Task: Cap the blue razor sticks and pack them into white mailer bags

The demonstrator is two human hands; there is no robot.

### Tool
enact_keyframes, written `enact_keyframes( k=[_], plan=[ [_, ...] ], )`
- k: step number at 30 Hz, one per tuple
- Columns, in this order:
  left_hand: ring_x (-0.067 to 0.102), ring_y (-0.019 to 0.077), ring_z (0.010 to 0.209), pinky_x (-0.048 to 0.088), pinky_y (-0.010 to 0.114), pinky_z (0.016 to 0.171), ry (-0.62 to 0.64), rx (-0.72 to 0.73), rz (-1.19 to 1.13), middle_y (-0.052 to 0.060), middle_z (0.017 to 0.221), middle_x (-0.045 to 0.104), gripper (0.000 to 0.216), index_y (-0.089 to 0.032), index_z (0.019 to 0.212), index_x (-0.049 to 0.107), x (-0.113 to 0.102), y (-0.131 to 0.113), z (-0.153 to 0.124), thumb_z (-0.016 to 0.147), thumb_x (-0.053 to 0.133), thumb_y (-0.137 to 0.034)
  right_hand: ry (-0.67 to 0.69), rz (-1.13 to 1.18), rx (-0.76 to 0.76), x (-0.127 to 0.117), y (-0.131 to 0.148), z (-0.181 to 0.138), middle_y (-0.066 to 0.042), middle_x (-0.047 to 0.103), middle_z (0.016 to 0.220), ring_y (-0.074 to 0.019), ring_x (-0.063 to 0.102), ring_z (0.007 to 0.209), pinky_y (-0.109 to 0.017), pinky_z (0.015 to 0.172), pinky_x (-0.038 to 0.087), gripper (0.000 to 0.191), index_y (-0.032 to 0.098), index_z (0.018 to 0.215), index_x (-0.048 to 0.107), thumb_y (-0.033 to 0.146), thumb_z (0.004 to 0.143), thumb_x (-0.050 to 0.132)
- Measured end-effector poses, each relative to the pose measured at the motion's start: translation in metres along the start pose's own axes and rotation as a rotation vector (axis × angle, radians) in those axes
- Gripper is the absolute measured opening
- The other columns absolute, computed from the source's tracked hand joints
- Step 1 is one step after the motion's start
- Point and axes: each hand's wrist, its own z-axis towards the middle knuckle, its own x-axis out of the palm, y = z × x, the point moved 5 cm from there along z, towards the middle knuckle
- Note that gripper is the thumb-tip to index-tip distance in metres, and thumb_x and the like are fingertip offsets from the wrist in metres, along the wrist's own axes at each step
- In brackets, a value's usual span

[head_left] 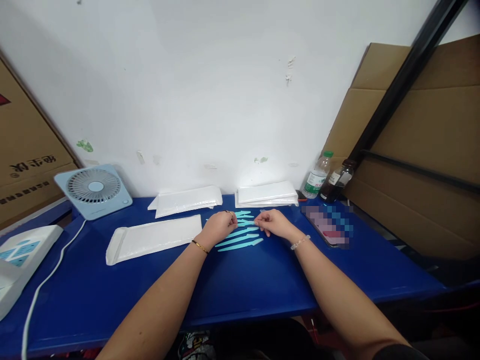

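Several light-blue plastic knives [240, 239] lie side by side on the blue table [240, 285]. My left hand [217, 227] rests on their left ends, fingers curled and pinched together; a ring and a gold bangle show on it. My right hand [273, 223] sits at their right side, fingers bent and closed over one of the knives near the top of the row. A white padded envelope [153, 238] lies flat, flap open, left of my left hand.
Two stacks of white envelopes [187, 200] [267, 194] lie by the wall. A small fan [93, 190] and a white device [18, 257] with a cord stand left. Two bottles [318, 176] [337, 181] and a phone [328, 226] are right. Cardboard boxes [420, 140] flank both sides.
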Motion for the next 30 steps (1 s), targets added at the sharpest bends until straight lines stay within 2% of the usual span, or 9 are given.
enact_keyframes(
  k=[4, 6, 8, 10, 14, 18, 21, 25, 30],
  plan=[
    [0.061, 0.0161, 0.071, 0.040, 0.024, 0.058, 0.087, 0.020, -0.021, 0.002, 0.080, 0.068, 0.022, -0.021, 0.080, 0.065, 0.000, 0.001, -0.001, 0.082, 0.053, -0.039, 0.004, -0.037, 0.007, -0.009, 0.000, -0.003, 0.000, 0.062, 0.058, -0.0081, 0.050, 0.038, -0.021, 0.044, 0.040, 0.028, 0.016, 0.078, 0.068, 0.042, 0.079, 0.058],
    [0.061, 0.0160, 0.073, 0.042, 0.024, 0.060, 0.075, 0.014, 0.002, 0.002, 0.085, 0.068, 0.023, -0.021, 0.083, 0.066, -0.003, 0.009, -0.001, 0.082, 0.053, -0.040, -0.112, -0.100, 0.037, -0.025, -0.006, -0.004, 0.000, 0.063, 0.058, -0.0082, 0.047, 0.037, -0.021, 0.042, 0.038, 0.029, 0.015, 0.076, 0.067, 0.041, 0.080, 0.055],
    [0.062, 0.0170, 0.081, 0.043, 0.024, 0.066, 0.025, 0.006, 0.073, 0.002, 0.093, 0.069, 0.018, -0.022, 0.089, 0.067, -0.008, 0.019, -0.001, 0.081, 0.056, -0.033, -0.253, -0.214, 0.055, -0.041, -0.011, -0.005, -0.001, 0.063, 0.058, -0.0095, 0.049, 0.041, -0.021, 0.044, 0.036, 0.025, 0.016, 0.073, 0.066, 0.037, 0.079, 0.054],
    [0.062, 0.0186, 0.088, 0.044, 0.026, 0.072, -0.009, 0.011, 0.146, 0.003, 0.099, 0.068, 0.017, -0.023, 0.093, 0.068, -0.010, 0.026, 0.000, 0.079, 0.058, -0.027, -0.304, -0.332, 0.062, -0.048, -0.016, -0.005, -0.001, 0.064, 0.060, -0.0118, 0.054, 0.050, -0.022, 0.048, 0.037, 0.020, 0.016, 0.069, 0.066, 0.033, 0.076, 0.058],
    [0.062, 0.0188, 0.087, 0.043, 0.026, 0.074, -0.004, 0.045, 0.200, 0.003, 0.095, 0.069, 0.016, -0.023, 0.089, 0.070, -0.006, 0.029, 0.003, 0.080, 0.056, -0.024, -0.241, -0.495, 0.066, -0.037, -0.019, -0.003, -0.004, 0.067, 0.066, -0.0161, 0.059, 0.061, -0.024, 0.054, 0.039, 0.014, 0.017, 0.066, 0.066, 0.030, 0.068, 0.068],
    [0.061, 0.0164, 0.080, 0.042, 0.025, 0.072, 0.007, 0.095, 0.202, 0.002, 0.085, 0.069, 0.017, -0.021, 0.079, 0.069, -0.004, 0.024, 0.005, 0.082, 0.053, -0.024, -0.203, -0.599, -0.006, -0.024, -0.011, -0.002, -0.004, 0.067, 0.068, -0.0160, 0.059, 0.062, -0.024, 0.056, 0.040, 0.006, 0.017, 0.069, 0.068, 0.021, 0.070, 0.063],
    [0.061, 0.0150, 0.074, 0.040, 0.024, 0.068, 0.014, 0.132, 0.198, 0.003, 0.083, 0.069, 0.020, -0.021, 0.077, 0.068, -0.004, 0.019, 0.005, 0.084, 0.050, -0.025, -0.187, -0.637, -0.055, -0.021, -0.005, -0.002, -0.004, 0.066, 0.068, -0.0152, 0.059, 0.061, -0.024, 0.058, 0.041, 0.009, 0.016, 0.070, 0.068, 0.012, 0.067, 0.061],
    [0.060, 0.0153, 0.073, 0.039, 0.024, 0.065, 0.038, 0.166, 0.180, 0.004, 0.082, 0.068, 0.022, -0.020, 0.077, 0.068, -0.002, 0.012, 0.004, 0.085, 0.048, -0.024, -0.132, -0.484, -0.144, -0.018, -0.002, -0.003, -0.004, 0.068, 0.077, -0.0146, 0.060, 0.067, -0.024, 0.064, 0.044, 0.020, 0.017, 0.080, 0.071, 0.008, 0.070, 0.057],
    [0.060, 0.0152, 0.075, 0.039, 0.023, 0.063, 0.055, 0.211, 0.096, 0.003, 0.082, 0.069, 0.022, -0.020, 0.076, 0.067, 0.006, 0.008, 0.004, 0.085, 0.047, -0.026, -0.011, -0.255, -0.161, -0.010, -0.003, -0.004, -0.003, 0.069, 0.076, -0.0144, 0.062, 0.068, -0.025, 0.063, 0.046, 0.014, 0.018, 0.083, 0.071, 0.021, 0.078, 0.058]
  ],
)
